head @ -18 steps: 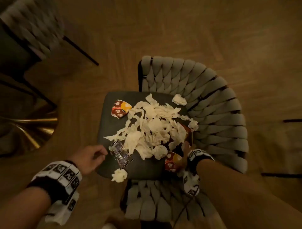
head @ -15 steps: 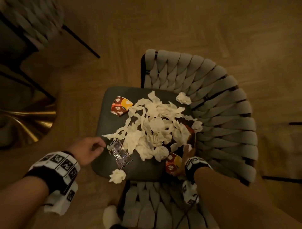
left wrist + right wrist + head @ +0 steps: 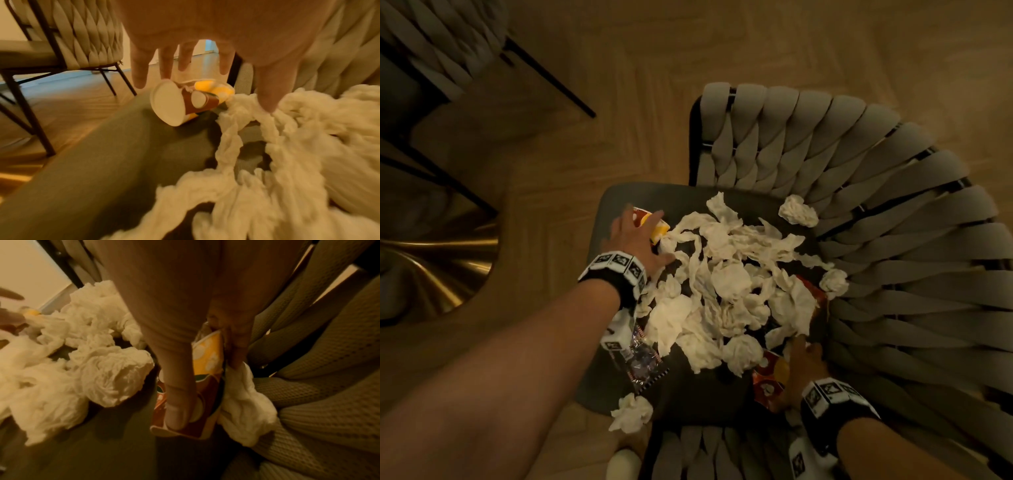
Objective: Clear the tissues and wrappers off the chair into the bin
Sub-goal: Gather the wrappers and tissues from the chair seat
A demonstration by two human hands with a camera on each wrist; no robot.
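Observation:
A heap of white crumpled tissues [image 3: 726, 284] covers the dark chair seat [image 3: 688, 394]. At the seat's far left corner lies a red and yellow paper cup [image 3: 659, 228] on its side. My left hand [image 3: 635, 236] hovers over it with straight, spread fingers. In the left wrist view one fingertip meets the rim of this cup [image 3: 179, 104] and the thumb touches a tissue strip. At the seat's right front, my right hand [image 3: 803, 359] grips a flattened red and yellow cup [image 3: 207, 369] between thumb and fingers, with a tissue [image 3: 244, 399] against it.
A shiny foil wrapper [image 3: 643, 366] and a tissue ball [image 3: 631, 413] lie near the seat's front edge. The woven backrest [image 3: 876, 205] curves round the right side. A second chair [image 3: 431, 44] and a gold table base [image 3: 431, 267] stand to the left. No bin is in view.
My left hand has moved from the seat's front left edge forward to the cup at the far left corner. The right hand has stayed on the flattened cup.

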